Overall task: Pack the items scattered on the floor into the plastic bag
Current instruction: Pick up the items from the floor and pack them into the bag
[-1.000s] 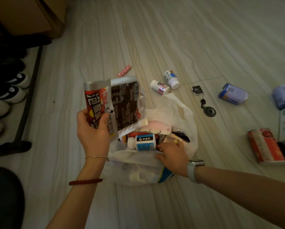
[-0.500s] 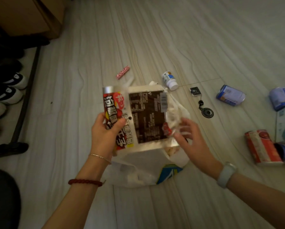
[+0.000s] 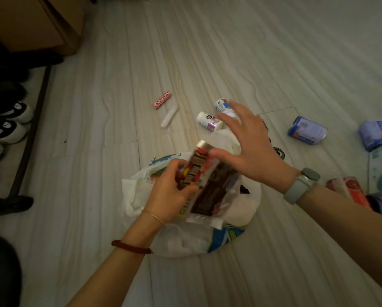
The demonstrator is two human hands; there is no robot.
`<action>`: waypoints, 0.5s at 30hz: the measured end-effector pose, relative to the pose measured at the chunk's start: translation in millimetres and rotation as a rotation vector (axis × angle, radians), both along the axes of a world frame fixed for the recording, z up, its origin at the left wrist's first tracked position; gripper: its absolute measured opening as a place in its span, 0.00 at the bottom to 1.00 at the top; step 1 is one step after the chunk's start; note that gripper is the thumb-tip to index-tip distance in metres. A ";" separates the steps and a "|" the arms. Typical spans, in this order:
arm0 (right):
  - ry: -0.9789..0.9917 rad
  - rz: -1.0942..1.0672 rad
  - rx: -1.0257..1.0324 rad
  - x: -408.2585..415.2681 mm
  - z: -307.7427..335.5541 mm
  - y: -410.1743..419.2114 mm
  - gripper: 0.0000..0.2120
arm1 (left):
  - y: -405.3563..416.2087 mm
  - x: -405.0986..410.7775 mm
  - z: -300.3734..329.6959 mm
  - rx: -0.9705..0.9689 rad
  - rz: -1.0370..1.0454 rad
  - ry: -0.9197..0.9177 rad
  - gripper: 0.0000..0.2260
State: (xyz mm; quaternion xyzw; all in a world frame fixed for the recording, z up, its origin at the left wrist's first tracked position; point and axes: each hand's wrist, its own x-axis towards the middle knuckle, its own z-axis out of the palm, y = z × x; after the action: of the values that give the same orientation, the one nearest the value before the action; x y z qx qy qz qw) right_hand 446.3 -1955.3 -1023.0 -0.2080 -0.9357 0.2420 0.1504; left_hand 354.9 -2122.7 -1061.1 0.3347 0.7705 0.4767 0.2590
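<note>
Pushing the snack packets (image 3: 198, 173) down into the plastic bag (image 3: 185, 238), the left hand (image 3: 170, 191) grips their near end; they lie half inside the bag's mouth. At two o'clock the right hand (image 3: 249, 147) hovers with fingers spread, holding nothing. Next, likely, release, then reach to twelve o'clock for the two white bottles (image 3: 208, 121). Cans (image 3: 307, 130) wait farther right.

Floor (image 3: 241, 52): pale wood-grain planks. Lying directly on it: white plastic bag (image 3: 185, 240), near centre; pink patterned tube (image 3: 162, 100) with a white tube (image 3: 169, 116) just beside; two small white bottles (image 3: 208, 122), on their sides; blue can (image 3: 307, 130), toppled; second blue can (image 3: 374, 134) at right edge; red can (image 3: 349, 191); shoes (image 3: 10, 120) along left edge.
</note>
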 end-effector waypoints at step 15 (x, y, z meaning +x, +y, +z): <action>0.407 -0.307 -0.548 25.2 -9.0 51.0 0.03 | -30.3 -22.2 -31.3 -0.517 -0.189 0.736 0.23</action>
State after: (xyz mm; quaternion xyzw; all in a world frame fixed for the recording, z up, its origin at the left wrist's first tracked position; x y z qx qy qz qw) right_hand 471.5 -1904.3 -1032.0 -0.3259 -0.7451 0.4946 0.3065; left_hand 332.7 -2153.0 -1092.5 0.4750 0.8709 0.0924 0.0854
